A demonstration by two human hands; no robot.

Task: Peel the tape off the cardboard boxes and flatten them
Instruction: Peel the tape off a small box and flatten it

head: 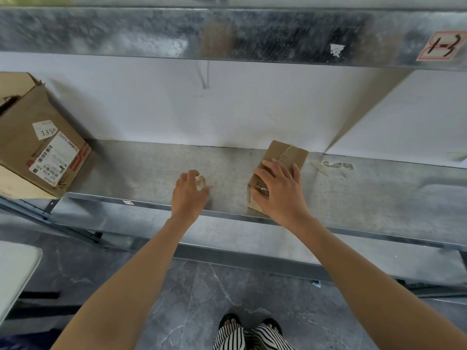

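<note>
A small brown cardboard box [288, 154], wrapped with clear tape, lies on the metal shelf [141, 170] right of centre. My right hand [279, 189] lies on top of the box's near end, fingers spread over it and thumb down its left side. My left hand [189, 193] hovers over the bare shelf to the box's left, fingers loosely bent and holding nothing. A larger open cardboard box [38, 140] with shipping labels sits tilted at the shelf's far left.
Scraps of peeled clear tape [333, 166] lie on the shelf right of the small box. An upper shelf beam [227, 34] with a "1-3" label runs overhead. A white wall closes the back. A white table edge [15, 269] is at lower left.
</note>
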